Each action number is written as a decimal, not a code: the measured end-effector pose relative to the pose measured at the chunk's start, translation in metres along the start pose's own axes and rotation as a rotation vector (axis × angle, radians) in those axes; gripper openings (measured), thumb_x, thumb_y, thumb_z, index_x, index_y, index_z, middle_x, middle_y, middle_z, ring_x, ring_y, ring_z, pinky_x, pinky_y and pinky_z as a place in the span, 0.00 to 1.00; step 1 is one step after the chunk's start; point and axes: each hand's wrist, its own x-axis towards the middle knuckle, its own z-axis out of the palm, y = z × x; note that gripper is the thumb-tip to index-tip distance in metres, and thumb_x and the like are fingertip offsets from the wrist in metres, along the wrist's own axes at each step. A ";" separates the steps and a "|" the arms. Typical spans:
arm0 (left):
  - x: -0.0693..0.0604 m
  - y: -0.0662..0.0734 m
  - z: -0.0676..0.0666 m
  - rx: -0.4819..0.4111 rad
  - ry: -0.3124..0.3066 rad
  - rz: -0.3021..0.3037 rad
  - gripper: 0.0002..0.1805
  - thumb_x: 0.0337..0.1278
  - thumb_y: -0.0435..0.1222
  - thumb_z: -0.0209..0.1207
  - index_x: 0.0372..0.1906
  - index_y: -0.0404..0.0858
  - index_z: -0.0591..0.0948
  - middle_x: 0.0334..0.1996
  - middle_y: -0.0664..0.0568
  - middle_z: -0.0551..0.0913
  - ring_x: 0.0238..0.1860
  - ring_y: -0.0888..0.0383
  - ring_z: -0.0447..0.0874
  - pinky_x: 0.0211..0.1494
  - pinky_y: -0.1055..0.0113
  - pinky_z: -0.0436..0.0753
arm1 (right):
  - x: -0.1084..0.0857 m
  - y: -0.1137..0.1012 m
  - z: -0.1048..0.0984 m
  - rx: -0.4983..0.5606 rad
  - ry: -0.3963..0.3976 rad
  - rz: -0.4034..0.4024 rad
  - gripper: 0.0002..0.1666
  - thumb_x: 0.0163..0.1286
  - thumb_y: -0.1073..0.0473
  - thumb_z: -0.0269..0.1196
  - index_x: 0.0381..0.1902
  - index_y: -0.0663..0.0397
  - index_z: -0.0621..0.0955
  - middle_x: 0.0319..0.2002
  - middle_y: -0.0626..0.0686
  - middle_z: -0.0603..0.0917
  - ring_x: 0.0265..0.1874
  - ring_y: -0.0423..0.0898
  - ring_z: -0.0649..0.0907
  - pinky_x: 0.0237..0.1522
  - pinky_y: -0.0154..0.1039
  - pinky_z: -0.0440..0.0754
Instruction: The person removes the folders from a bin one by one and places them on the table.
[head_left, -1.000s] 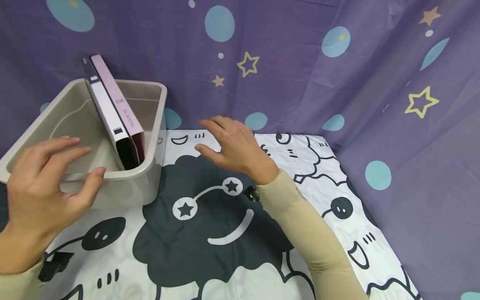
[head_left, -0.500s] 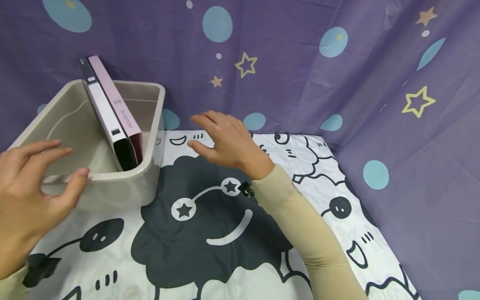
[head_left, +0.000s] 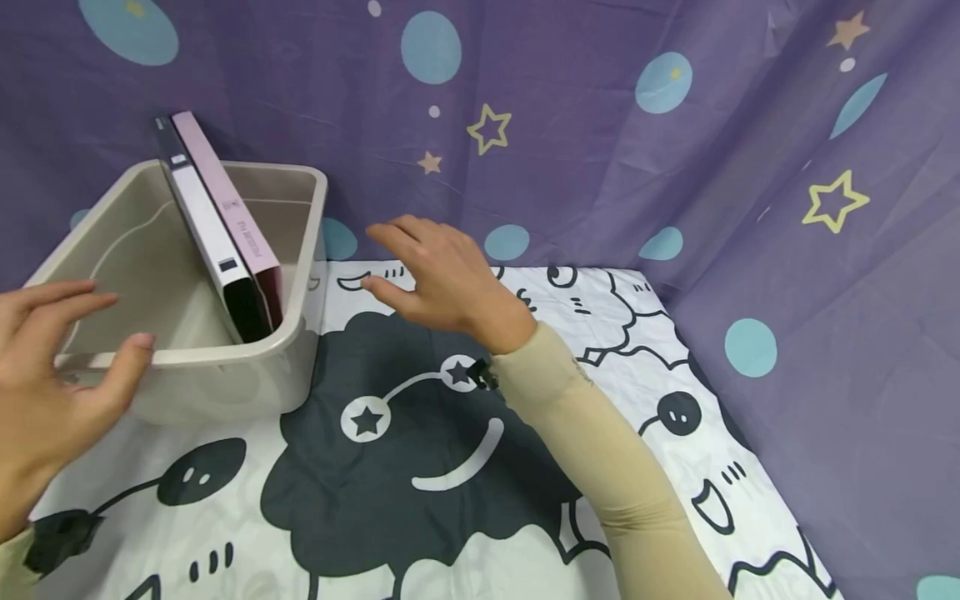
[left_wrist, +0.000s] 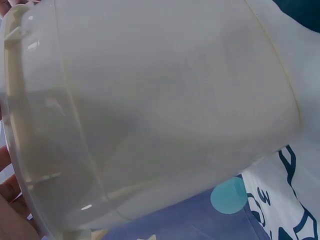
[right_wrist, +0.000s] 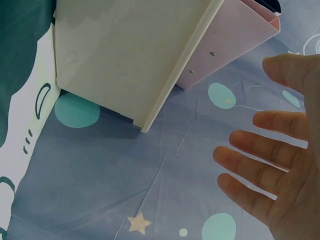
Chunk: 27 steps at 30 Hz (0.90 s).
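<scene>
A beige plastic bin point(head_left: 225, 387) stands at the left in the head view. Two ring binders lean side by side inside it, a black one with a white spine point(head_left: 201, 212) and a pink one point(head_left: 228, 204); both rise above the back rim. My left hand point(head_left: 56, 383) is at the bin's near left corner, fingers spread, thumb in front of the rim; I cannot tell whether it touches. My right hand point(head_left: 450, 279) hovers right of the bin, apart from it, its fingers extended and holding nothing. The right wrist view shows its spread fingers point(right_wrist: 260, 167).
The bin stands on a white cloth point(head_left: 540, 558) with dark sheep drawings. A purple curtain point(head_left: 570, 125) with stars and blue dots hangs close behind the bin and along the right side.
My left hand has slid left along the bin's near side. The right hand has drifted left, closer to the bin. The bin and both binders stay put; the head view shifts slightly.
</scene>
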 end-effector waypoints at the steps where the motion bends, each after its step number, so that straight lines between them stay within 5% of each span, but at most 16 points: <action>1: -0.001 -0.003 -0.001 -0.003 -0.005 -0.005 0.42 0.51 0.62 0.55 0.40 0.21 0.80 0.47 0.27 0.78 0.55 0.33 0.72 0.64 0.66 0.63 | 0.001 0.000 0.000 -0.002 0.002 0.002 0.32 0.67 0.37 0.55 0.62 0.48 0.75 0.53 0.47 0.78 0.47 0.42 0.79 0.47 0.39 0.76; 10: -0.002 -0.017 -0.010 -0.020 -0.039 -0.073 0.45 0.47 0.63 0.57 0.46 0.20 0.78 0.51 0.31 0.78 0.59 0.44 0.72 0.64 0.71 0.62 | 0.007 0.000 -0.003 -0.010 -0.011 0.012 0.32 0.67 0.36 0.54 0.62 0.48 0.75 0.54 0.46 0.78 0.47 0.42 0.79 0.47 0.38 0.76; 18: -0.006 -0.038 -0.016 -0.023 -0.094 -0.109 0.43 0.48 0.60 0.57 0.51 0.23 0.77 0.60 0.51 0.75 0.62 0.59 0.68 0.63 0.75 0.59 | 0.013 -0.004 0.001 -0.019 -0.032 0.009 0.32 0.66 0.36 0.53 0.62 0.46 0.75 0.53 0.45 0.78 0.46 0.41 0.79 0.47 0.38 0.76; 22: -0.005 -0.034 -0.021 -0.006 -0.128 -0.136 0.46 0.50 0.63 0.56 0.57 0.26 0.75 0.61 0.58 0.71 0.60 0.72 0.64 0.62 0.79 0.57 | 0.015 -0.007 0.002 -0.016 -0.039 0.006 0.33 0.66 0.36 0.54 0.62 0.47 0.75 0.54 0.45 0.78 0.47 0.41 0.79 0.47 0.38 0.76; 27: -0.007 -0.031 -0.025 0.025 -0.119 -0.213 0.45 0.50 0.65 0.56 0.61 0.33 0.74 0.62 0.48 0.73 0.61 0.72 0.65 0.65 0.77 0.57 | 0.015 -0.008 0.006 0.002 -0.049 -0.023 0.33 0.67 0.37 0.55 0.63 0.49 0.74 0.54 0.47 0.78 0.46 0.43 0.79 0.48 0.39 0.76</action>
